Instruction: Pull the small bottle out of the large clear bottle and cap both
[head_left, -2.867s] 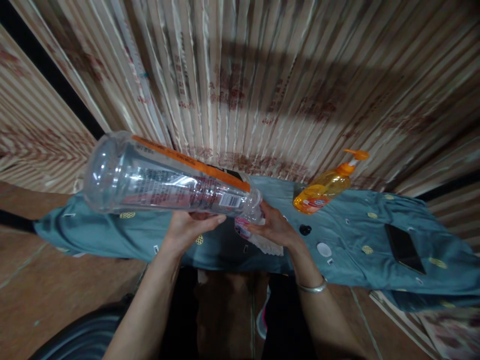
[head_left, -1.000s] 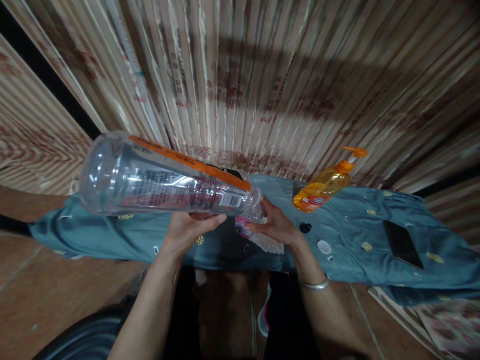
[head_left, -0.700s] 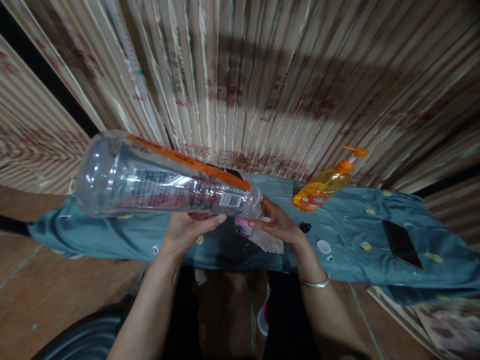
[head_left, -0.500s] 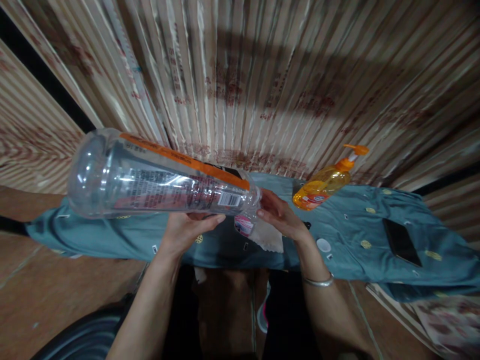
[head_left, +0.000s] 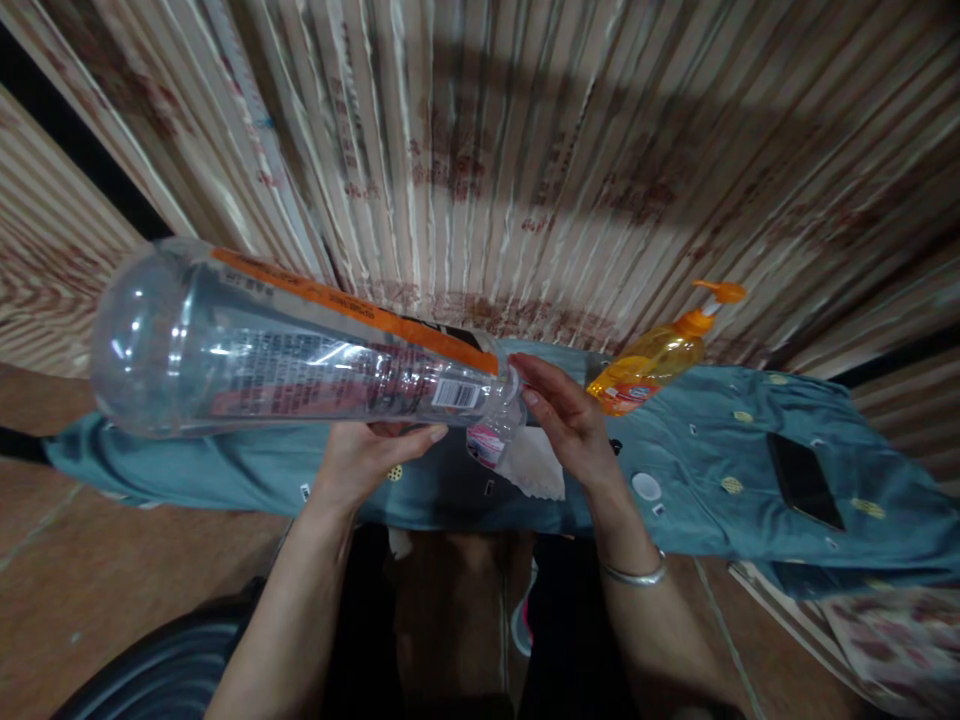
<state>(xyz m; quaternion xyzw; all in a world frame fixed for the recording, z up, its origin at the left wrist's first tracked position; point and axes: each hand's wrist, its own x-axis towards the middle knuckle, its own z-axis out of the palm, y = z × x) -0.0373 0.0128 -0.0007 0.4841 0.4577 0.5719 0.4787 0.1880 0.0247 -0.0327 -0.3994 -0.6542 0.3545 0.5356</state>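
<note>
A large clear plastic bottle with an orange-edged label and a barcode is tipped on its side above the cloth, its neck pointing right. My left hand supports it from below, thumb along the underside and the other fingers hidden behind it. Thumb and fingers of my right hand close around the neck end. Just under that neck is a small clear bottle with a pink label; whether the two bottles touch is hard to see. A pale scalloped-edge piece lies beside the small bottle.
An orange pump bottle stands on the teal cloth beyond my right hand. A white round cap and a black phone lie to the right. Behind hangs a striped curtain. A dark ridged round object is at lower left.
The large bottle's base has swung slightly left and nearer the camera. My right hand has risen a little at the neck, its fingers straighter. My left hand stays underneath.
</note>
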